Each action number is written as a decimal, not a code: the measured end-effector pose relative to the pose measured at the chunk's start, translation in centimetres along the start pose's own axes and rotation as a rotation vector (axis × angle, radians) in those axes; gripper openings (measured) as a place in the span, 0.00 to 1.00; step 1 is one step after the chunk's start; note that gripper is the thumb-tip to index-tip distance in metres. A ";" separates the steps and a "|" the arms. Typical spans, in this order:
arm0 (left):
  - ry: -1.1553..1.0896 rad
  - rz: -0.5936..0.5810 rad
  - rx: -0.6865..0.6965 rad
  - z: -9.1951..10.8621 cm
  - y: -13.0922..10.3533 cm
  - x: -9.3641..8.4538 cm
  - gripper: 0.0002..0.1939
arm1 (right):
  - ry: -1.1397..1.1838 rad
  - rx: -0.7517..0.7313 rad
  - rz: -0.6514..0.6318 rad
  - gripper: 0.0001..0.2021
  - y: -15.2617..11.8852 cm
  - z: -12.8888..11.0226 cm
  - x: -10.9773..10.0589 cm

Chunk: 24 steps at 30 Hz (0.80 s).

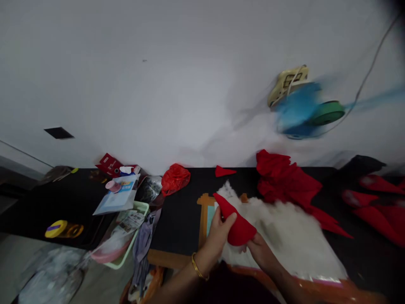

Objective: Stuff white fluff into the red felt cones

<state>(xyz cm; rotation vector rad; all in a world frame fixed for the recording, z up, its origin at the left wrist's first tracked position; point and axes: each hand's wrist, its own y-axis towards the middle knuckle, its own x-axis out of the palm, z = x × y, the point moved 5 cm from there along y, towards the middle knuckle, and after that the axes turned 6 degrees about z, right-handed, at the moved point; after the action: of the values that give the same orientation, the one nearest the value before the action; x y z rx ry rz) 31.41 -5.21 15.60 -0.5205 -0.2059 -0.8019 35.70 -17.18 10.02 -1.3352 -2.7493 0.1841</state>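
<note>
1. Red pointed cloth cone (238,228) is held between both hands, its tip aiming up and leftward past the left fingers, its wide curved end by the right hand.
2. Far to the left of the left hand, a clear container with a yellow lid (65,229) lies on its side near the front edge of a black tabletop (28,211).
3. Closer to that hand, a pink spool (113,186) sits on a flat white-and-blue packet (122,200), with a red printed carton (109,164) behind. Nearer the person, a pale-green-rimmed plastic basket (142,206) holds bagged items.
4. Left of and beyond the hand, a crumpled red plastic bag (175,179) rests towards the back edge. Black surface stretches from it to the brown front edging (167,258), giving the left hand open room sideways.
5. Left hand (218,230) grasps the cone, thumb pressed on its near face. Straight beyond lies a small red pointed piece (225,171), by the wall.
6. Right hand (257,249) grips the wide lower edge; some fingers are hidden. White fluffy material (297,240) spreads beneath and rightward, crowding that side.
7. Beyond and right of this hand is a heap of red cloth (284,177); farther right, blurred red pieces (379,215).
</note>
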 end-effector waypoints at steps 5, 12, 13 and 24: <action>-0.069 -0.060 0.066 2.6 1.0 0.8 0.38 | 0.431 0.238 0.004 0.10 -0.6 -0.8 1.8; 0.047 0.251 0.099 1.3 1.8 -0.1 0.29 | 0.583 0.264 -0.056 0.16 -1.2 -2.4 1.9; 0.067 0.269 0.140 1.2 1.7 -0.2 0.30 | 0.563 0.266 -0.023 0.17 -1.3 -2.5 1.8; -0.248 -0.107 -0.038 2.4 0.5 1.9 0.28 | 0.719 0.469 0.169 0.12 -1.2 -2.5 1.2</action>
<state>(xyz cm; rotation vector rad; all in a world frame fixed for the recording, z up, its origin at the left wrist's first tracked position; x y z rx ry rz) 33.13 -4.88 18.14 -0.6493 -0.4507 -0.8458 34.27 -16.79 12.71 -1.1907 -1.8594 0.2726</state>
